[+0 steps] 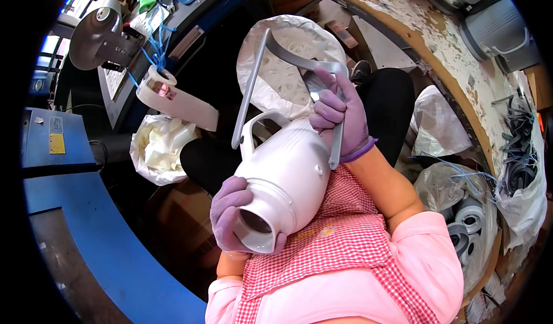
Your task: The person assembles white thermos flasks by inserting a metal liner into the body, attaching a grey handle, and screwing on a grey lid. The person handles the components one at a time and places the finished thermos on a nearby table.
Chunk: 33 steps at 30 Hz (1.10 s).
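A white plastic jug body (pixel 296 165) lies tilted across my lap, its round mouth pointing toward me. My left hand (pixel 230 214), in a purple glove, is closed around the neck at that mouth. The jug's loop side handle (pixel 247 139) points up and away. In my gloved right hand (pixel 340 114) is a grey U-shaped carrying handle (pixel 252 85), gripped near one end above the far part of the jug. The handle's other arm reaches out to the left, beside the loop. Whether the gripped arm touches the jug I cannot tell.
Beyond the jug stands a white bag (pixel 314 27) of clear rings. To the left are a film roll (pixel 190 102), a bag of whitish pieces (pixel 150 168) and a blue bench (pixel 109 237). Grey jugs (pixel 495 27) stand on the right bench, with bagged grey parts (pixel 518 145) beside it.
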Motion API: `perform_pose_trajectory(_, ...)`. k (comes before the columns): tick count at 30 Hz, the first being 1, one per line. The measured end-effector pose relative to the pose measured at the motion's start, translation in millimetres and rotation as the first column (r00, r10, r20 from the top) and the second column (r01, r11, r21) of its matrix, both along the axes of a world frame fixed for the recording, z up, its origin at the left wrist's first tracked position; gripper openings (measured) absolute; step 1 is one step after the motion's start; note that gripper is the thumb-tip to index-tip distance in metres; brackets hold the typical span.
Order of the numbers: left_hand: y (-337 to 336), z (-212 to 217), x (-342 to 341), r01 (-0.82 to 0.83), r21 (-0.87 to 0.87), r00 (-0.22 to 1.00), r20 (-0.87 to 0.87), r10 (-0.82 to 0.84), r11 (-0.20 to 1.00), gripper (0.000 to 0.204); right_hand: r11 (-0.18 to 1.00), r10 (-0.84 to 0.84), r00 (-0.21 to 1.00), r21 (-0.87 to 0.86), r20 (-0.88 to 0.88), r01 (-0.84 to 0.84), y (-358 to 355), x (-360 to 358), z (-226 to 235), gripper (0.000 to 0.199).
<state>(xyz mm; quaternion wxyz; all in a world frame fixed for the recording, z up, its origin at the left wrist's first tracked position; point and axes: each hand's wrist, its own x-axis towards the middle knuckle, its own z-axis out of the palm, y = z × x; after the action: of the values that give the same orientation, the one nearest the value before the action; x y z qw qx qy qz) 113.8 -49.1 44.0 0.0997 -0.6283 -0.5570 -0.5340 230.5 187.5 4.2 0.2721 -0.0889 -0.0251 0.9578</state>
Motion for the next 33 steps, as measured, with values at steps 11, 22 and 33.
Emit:
perform_pose_trajectory(11,31.2,11.3,26.1,0.008,-0.066,0.984,0.179,0.004,0.998,0.071,0.727,-0.046,0.922,0.647,0.384,-0.233,-25.6,-6.6,29.7,0.027)
perform_pose_trajectory(22,50.3,-33.3,-1.6,0.606,-0.1,0.128,0.991,0.027,0.789,0.059,0.907,0.117,0.979,0.383,0.169,-0.175,-20.5,64.4,15.3,0.037)
perform_pose_trajectory(33,47.6,-46.3,13.2,0.516,0.021,0.083,0.994,-0.074,0.856,0.034,0.877,0.081,0.97,0.446,0.23,-0.18,-32.7,71.8,22.7,0.034)
